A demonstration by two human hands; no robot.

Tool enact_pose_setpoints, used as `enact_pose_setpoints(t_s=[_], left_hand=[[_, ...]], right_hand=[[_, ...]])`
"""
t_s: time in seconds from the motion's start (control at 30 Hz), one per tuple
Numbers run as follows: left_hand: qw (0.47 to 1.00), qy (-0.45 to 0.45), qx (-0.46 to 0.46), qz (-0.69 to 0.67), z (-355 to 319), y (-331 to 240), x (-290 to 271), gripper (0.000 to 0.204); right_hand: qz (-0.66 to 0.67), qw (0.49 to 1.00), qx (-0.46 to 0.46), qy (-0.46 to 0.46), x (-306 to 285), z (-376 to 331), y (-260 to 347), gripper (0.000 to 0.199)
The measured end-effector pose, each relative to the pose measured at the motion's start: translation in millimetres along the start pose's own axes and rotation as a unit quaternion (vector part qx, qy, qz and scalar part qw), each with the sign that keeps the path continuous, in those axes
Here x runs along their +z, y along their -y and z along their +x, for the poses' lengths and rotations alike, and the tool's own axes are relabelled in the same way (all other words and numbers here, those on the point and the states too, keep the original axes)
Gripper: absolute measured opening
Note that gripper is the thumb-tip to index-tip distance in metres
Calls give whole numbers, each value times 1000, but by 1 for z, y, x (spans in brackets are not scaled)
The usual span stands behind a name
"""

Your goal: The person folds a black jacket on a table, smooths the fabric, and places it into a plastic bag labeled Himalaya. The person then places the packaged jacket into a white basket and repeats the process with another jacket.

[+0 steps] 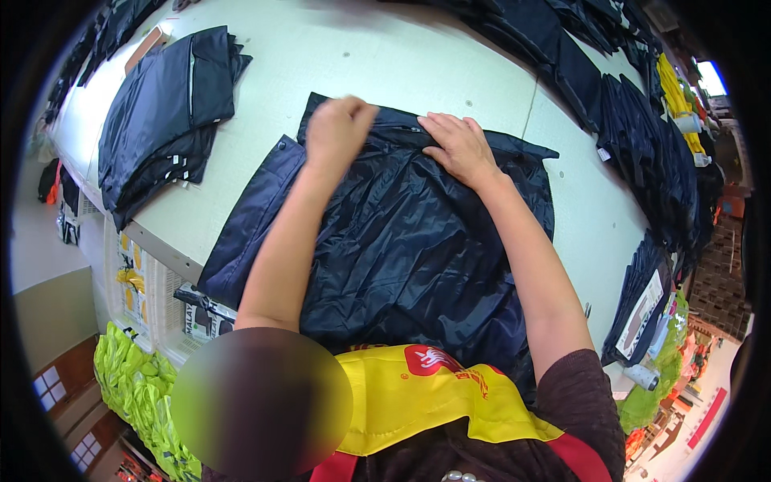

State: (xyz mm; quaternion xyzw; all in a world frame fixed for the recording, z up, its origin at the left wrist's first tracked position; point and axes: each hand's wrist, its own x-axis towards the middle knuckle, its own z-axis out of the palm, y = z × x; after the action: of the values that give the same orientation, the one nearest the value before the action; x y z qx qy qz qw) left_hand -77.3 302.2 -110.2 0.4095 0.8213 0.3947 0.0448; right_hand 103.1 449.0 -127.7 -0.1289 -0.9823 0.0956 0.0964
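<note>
A dark navy jacket [401, 249] of shiny fabric lies spread on the pale table in front of me, with its lower part reaching my body. Along its far edge runs a collar-like band [506, 143] with a zip. My left hand [340, 132] is over the left part of this band, its fingers curled in and somewhat blurred; whatever they may pinch is hidden. Flat on the band to the right rests my right hand [459, 146], fingers extended and pressing on the cloth. A sleeve-like panel [257, 217] extends at the jacket's left side.
Folded dark garments [169, 112] are stacked at the table's left. More dark garments [650, 153] line the far and right edges, with a yellow garment [679, 100] beyond. White plastic crates [165, 293] and bright lime garments [132, 386] are below the left edge.
</note>
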Motion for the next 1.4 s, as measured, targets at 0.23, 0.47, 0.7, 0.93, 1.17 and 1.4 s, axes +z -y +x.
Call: enact_pose_setpoints(t_s=[0.23,0.47,0.7,0.93,1.17,1.4], left_hand=[[998,22,23,50,-25,-38,45,28],[991,84,101,6,-18,-26,55,22],[976,62,198,68,-16,-21,52,12],[951,87,272,120,-12,-16,59,9],[996,54,60,47,-15,-24,57,14],[960,129,-177,174,9,-23,0,22]], right_hand=[[9,1000,-5,-18,4,0,2,51],[27,1000,12,-9,2,0,2,54],[19,1000,17,-4,3,-2,6,56],[56,998,26,-9,9,0,0,57],[22,999,16,-17,11,-2,0,56],[16,999,24,-27,17,-6,-7,56]])
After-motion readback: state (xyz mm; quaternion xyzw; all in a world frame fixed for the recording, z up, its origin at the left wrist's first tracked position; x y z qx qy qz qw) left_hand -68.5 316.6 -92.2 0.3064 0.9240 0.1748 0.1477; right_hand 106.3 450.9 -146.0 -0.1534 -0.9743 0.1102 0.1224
